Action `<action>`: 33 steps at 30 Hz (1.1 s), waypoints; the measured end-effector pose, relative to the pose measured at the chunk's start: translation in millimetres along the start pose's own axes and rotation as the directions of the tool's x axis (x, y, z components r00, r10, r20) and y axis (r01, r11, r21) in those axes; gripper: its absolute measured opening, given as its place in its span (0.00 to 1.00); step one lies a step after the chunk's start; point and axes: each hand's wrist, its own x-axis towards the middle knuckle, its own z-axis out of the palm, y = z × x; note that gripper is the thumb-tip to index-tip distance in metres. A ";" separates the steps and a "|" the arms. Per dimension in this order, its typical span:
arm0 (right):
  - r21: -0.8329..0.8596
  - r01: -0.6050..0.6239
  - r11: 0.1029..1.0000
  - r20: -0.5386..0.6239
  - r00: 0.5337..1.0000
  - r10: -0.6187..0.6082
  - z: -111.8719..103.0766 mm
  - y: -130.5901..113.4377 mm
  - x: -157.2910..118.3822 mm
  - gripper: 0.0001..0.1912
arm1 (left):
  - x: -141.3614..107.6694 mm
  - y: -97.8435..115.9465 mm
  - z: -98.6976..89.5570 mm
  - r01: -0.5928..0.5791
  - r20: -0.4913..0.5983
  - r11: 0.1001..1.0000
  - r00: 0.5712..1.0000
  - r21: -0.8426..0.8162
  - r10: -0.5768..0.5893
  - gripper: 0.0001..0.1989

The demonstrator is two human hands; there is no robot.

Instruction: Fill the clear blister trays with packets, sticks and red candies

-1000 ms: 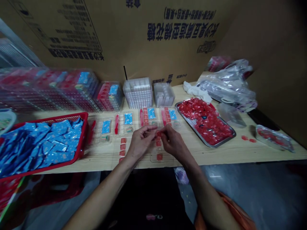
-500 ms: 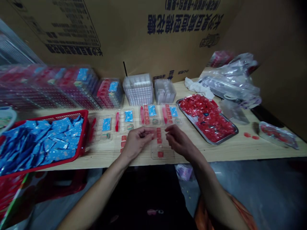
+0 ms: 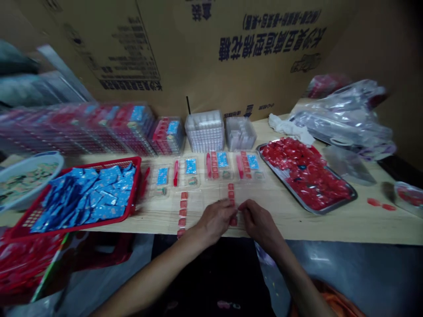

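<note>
Low over a clear plastic tray near the table's front edge, my left hand (image 3: 217, 221) has its fingers pressed together, covering the lower middle of a column of red pieces (image 3: 231, 194). What its fingertips hold, if anything, is hidden. My right hand (image 3: 260, 221) is closed, thumb against curled fingers, at the tray's right side; I cannot make out anything in it. To the left lies another clear tray with a column of red pieces (image 3: 183, 212). Behind is a row of trays with blue packets (image 3: 191, 166) and red strips (image 3: 176, 173).
On the right stands a metal tray (image 3: 312, 211) of red wrapped pieces. On the left are a red basket (image 3: 138, 187) of blue packets and a bowl (image 3: 54, 169). Stacked filled trays (image 3: 132, 132) and empty clear trays (image 3: 205, 134) line the back, before a large carton (image 3: 194, 61).
The view has swung left. My left hand has moved from beside the column to over its lower part. My right hand has come lower along the tray's right side, its fingers more closed.
</note>
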 end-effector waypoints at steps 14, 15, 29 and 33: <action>-0.156 0.295 0.943 0.031 0.955 -0.294 -10.0 29.1 -16.4 0.29 | -46.9 16.6 -13.1 -0.011 -0.113 0.988 0.993 0.152 0.028 0.29; -0.208 0.357 0.911 0.088 0.934 -0.346 -14.3 32.9 -24.0 0.35 | -58.8 13.7 -19.4 -0.010 -0.174 0.987 0.984 0.160 0.038 0.31; -0.385 0.507 0.771 0.233 0.862 -0.450 -28.9 15.8 -64.9 0.20 | -161.1 -8.1 -45.6 0.056 -0.110 0.882 0.994 0.468 -0.005 0.34; -0.364 0.474 0.801 0.111 0.876 -0.468 -60.0 7.2 -66.2 0.18 | -149.1 -2.4 -25.5 -0.004 -0.098 0.908 0.994 0.420 0.050 0.35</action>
